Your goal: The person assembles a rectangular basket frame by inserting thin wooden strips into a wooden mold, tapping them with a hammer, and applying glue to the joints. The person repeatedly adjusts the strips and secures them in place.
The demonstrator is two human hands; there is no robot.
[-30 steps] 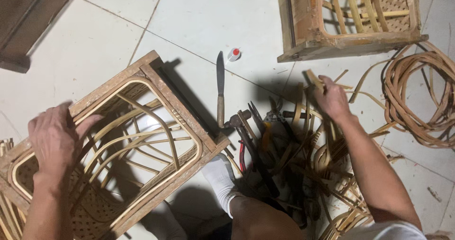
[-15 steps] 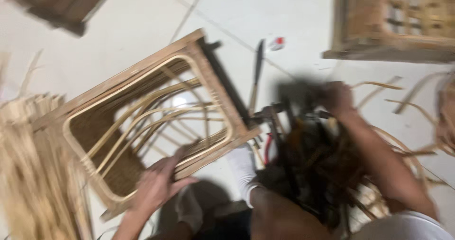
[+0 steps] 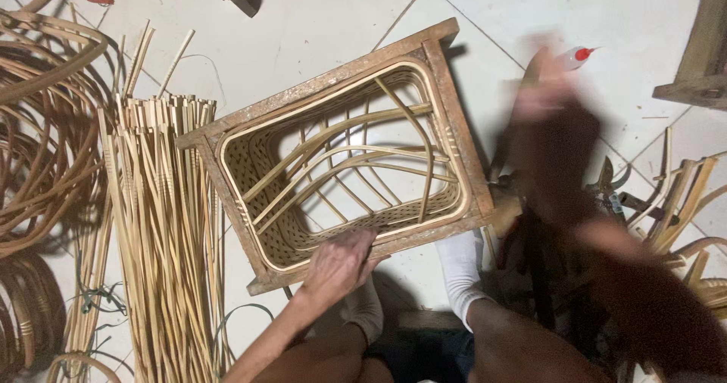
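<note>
The wooden frame (image 3: 333,156) with its rattan weave lies on the floor (image 3: 318,20) at centre. The left hand (image 3: 338,266) grips its 6 o'clock rail. The right hand (image 3: 547,95), at 3 o'clock, is blurred; its grip cannot be told.

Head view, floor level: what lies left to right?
Coiled rattan hoops → bundle of straight cane strips → wooden frame with woven cane, left hand on its near edge → blurred right hand → pile of tools.

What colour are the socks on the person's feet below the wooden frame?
White. The socks show best in the head view, just below the wooden frame that the left hand grips.
</note>
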